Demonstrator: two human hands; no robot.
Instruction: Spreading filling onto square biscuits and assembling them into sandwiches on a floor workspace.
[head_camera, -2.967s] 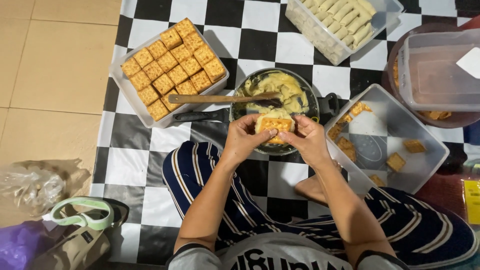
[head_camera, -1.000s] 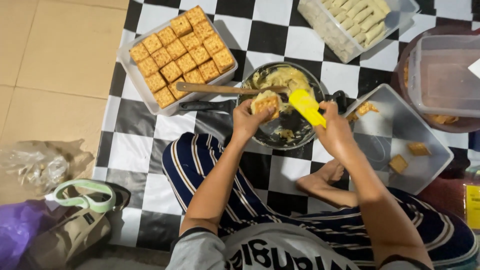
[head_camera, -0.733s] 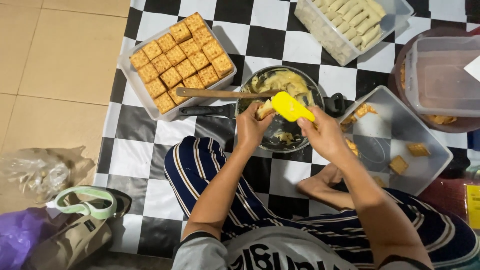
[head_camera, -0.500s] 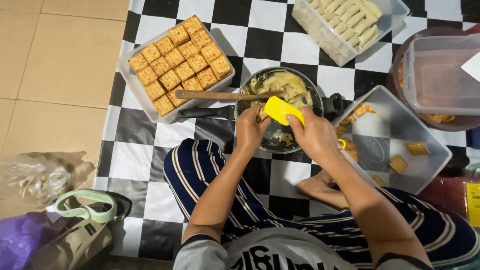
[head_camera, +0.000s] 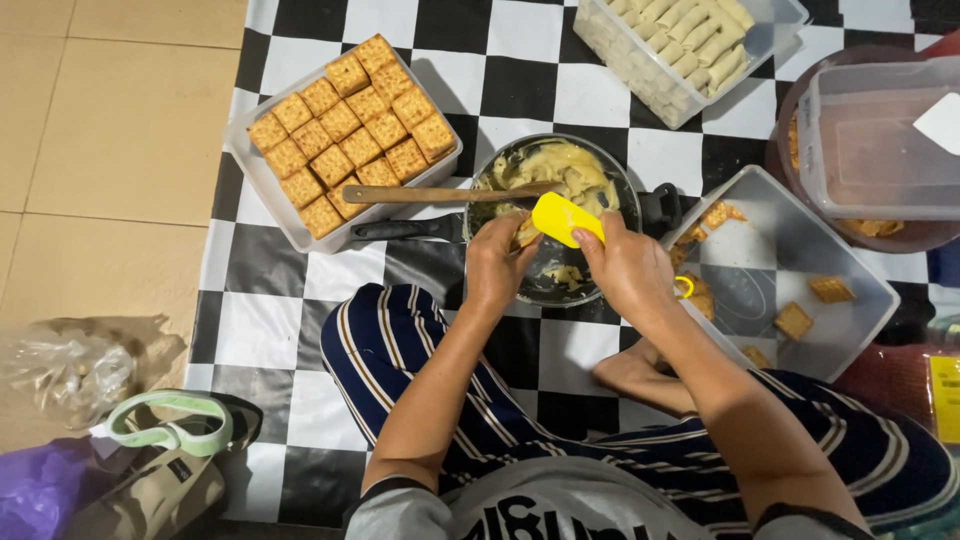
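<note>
My left hand grips a square cracker over the near part of a dark pan that holds pale yellow filling. My right hand holds a yellow spatula, its blade lying against the cracker. A wooden spoon rests across the pan's rim with its handle pointing left. I sit cross-legged in striped trousers on a black and white checked mat.
A white tray packed with several filled crackers stands to the left of the pan. At right a clear tray holds a few loose crackers. A tub of pale rolls sits at the top, a lidded clear box at far right. Bags lie on the tiled floor at left.
Three seconds ago both hands held the cracker. My right hand then took up the yellow spatula and brought it left and down onto the cracker in my left hand.
</note>
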